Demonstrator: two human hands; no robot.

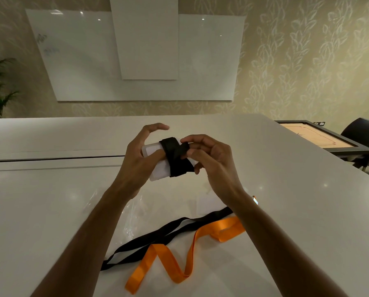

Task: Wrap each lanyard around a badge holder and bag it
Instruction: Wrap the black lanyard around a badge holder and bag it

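White table (50,200): your left hand (139,156) grips the badge holder (157,166) above it, upper fingers spread; right hand (209,156) pinches the black lanyard (175,156) wound round it. Orange lanyard (179,249) lies below

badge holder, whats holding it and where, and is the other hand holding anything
The left hand grips the badge holder by its left end. The right hand pinches the black lanyard wound around the holder's middle.
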